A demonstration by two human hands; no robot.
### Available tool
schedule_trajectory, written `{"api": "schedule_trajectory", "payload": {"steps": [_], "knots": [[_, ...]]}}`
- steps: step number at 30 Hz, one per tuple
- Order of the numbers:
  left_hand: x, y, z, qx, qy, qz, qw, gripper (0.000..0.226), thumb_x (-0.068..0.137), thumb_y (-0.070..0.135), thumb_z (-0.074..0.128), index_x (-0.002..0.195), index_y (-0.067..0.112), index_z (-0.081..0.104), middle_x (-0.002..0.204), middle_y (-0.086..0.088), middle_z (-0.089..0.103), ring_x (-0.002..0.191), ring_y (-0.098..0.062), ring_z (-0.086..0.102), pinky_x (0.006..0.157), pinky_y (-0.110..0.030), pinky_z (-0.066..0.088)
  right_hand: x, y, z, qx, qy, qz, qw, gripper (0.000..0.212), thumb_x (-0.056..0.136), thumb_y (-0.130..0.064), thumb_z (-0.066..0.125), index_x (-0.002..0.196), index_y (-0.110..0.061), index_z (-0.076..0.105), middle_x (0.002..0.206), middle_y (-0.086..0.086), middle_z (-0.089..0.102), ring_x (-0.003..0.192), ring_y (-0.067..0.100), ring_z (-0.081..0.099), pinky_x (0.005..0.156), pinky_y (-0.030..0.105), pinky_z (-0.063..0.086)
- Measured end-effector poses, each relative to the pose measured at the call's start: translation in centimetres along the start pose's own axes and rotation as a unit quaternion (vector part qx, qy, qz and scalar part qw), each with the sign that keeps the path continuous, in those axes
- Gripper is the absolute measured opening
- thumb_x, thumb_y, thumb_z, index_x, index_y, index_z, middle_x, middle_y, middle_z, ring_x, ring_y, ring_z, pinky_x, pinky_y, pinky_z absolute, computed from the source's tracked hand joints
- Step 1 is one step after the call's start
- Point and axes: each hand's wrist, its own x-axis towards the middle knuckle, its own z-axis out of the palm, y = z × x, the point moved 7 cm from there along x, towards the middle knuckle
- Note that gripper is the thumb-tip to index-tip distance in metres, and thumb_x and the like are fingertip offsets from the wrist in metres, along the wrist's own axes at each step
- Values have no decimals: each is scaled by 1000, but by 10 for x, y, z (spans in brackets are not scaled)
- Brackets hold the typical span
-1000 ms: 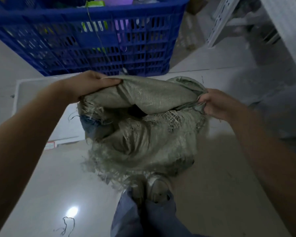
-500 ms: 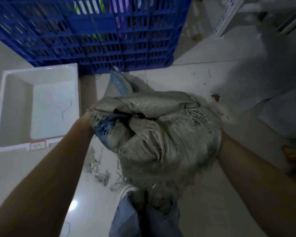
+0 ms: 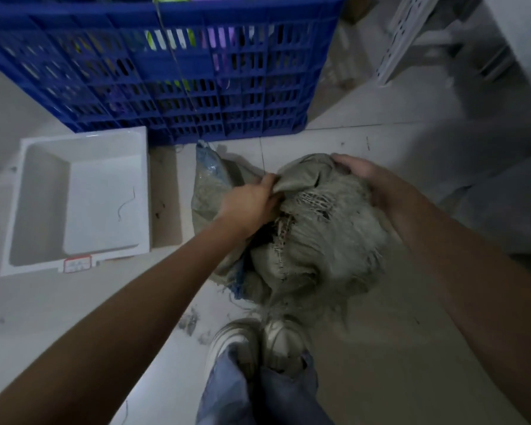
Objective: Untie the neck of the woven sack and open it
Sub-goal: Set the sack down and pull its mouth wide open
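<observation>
A frayed grey-green woven sack (image 3: 313,250) sits on the floor just beyond my shoes, with torn, open weave near its top and a dark gap at its left side. My left hand (image 3: 252,204) pinches a fold of the sack's fabric at the upper left of the mouth. My right hand (image 3: 377,185) lies curled over the sack's upper right edge, gripping the cloth. A blue-tinted part of the sack (image 3: 210,167) trails off behind my left hand. No tie or string is visible at the neck.
A big blue slatted crate (image 3: 172,75) with coloured items stands at the back. A white rectangular tray (image 3: 40,210) lies on the floor to the left, a thread inside. White shelving (image 3: 405,41) is at the back right. Loose fibres litter the tiles by my shoes (image 3: 258,342).
The sack has come down from being held up to resting on the floor. My hands shifted from underneath its sides to the top of the mouth, left hand now pinching a fold.
</observation>
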Motion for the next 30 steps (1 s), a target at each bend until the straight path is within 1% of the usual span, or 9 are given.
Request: {"api": "schedule_trajectory", "payload": {"steps": [2,5,7,10,14,17,23,26,30], "knots": [[1,-4,-5,36,27,-12,999,34,97,33,38,124,11,43,109,-19,66,96,-38,65,71,-41,49,-12,-38,-25,-145,191,-92,966,25,88,-29,50,102,-11,62,83,7,54,73,19,51,58,24,37],[2,-9,-12,47,56,-43,996,23,98,20,37,112,5,48,100,-21,68,88,-40,66,65,-41,49,-97,-75,-28,-252,390,-260,846,17,90,-24,40,88,-9,47,76,4,45,70,20,42,63,31,30],[4,-10,-15,35,73,-58,995,23,98,19,37,108,4,50,98,-22,68,86,-41,66,63,-40,48,-130,-55,11,-330,339,-262,841,26,92,-36,39,94,-10,44,80,4,50,65,23,47,63,32,33],[5,-12,-21,36,85,-73,993,26,98,21,36,107,2,50,100,-24,67,88,-42,65,62,-38,43,-111,14,58,-441,229,-106,862,71,84,-64,42,125,-7,33,119,14,50,102,32,55,70,33,37],[0,-21,-25,-4,82,-84,993,34,98,30,35,108,1,50,102,-24,66,92,-41,63,64,-39,42,-56,74,54,-327,207,26,922,121,67,-79,50,147,-9,-8,153,14,9,132,39,32,94,44,45],[-5,-25,-22,-50,78,-98,991,34,97,32,38,108,2,51,105,-23,65,96,-40,62,71,-42,47,-21,82,52,-278,236,23,931,130,65,-67,66,148,-8,-15,155,18,5,136,41,26,101,49,41],[-10,-60,-15,-94,71,-147,982,33,97,32,39,106,5,55,107,-24,64,99,-41,61,73,-42,47,8,73,31,-250,253,-8,934,59,85,-23,60,134,-4,33,137,19,45,119,39,51,93,44,45],[-12,-84,-18,-127,62,-180,973,31,97,27,40,80,5,53,99,-27,64,93,-41,62,71,-41,46,5,66,13,-230,250,-55,939,21,88,-7,50,108,-2,54,106,17,61,96,32,58,79,32,45],[-12,-98,-20,-232,66,-226,944,27,96,16,43,72,5,51,83,-25,56,80,-30,54,69,-35,39,12,69,3,-116,226,-84,963,18,84,-1,47,93,5,61,84,11,57,78,21,54,68,25,41]]}}
